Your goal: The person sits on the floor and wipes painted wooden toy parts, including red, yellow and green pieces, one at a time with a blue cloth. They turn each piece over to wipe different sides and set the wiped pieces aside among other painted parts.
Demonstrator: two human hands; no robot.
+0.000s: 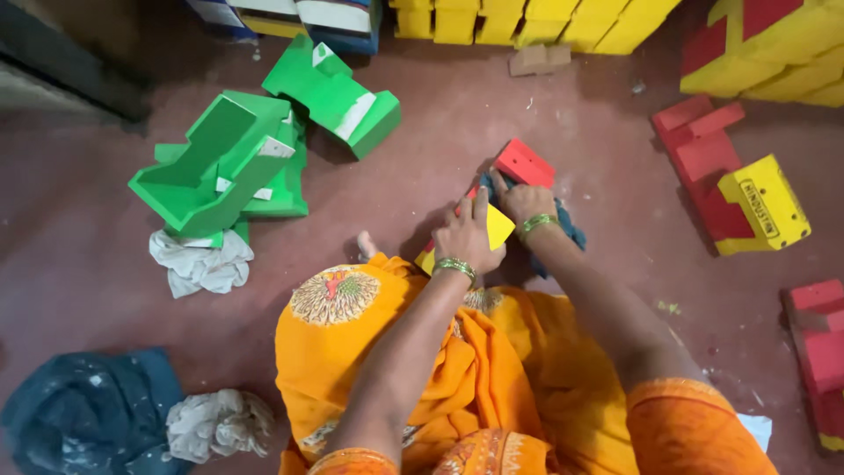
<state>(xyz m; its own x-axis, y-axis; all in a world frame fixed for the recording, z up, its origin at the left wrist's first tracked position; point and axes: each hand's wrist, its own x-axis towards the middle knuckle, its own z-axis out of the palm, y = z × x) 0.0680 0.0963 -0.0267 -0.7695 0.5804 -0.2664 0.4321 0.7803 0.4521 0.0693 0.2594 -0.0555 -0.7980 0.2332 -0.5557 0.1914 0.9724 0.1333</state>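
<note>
Cloth [563, 230] under block [514, 189], between hands

A painted block [519, 171], red and yellow with a smooth matt coat, lies under the person's left hand [470, 237] and right hand [525, 202], beside a soft dark blue cloth [567, 230]. The reddish floor [563, 114] looks rough, dusty and matt. Green painted blocks [229, 158] show chipped white patches, and a crumpled white rag [202, 264] lies near them.
</note>
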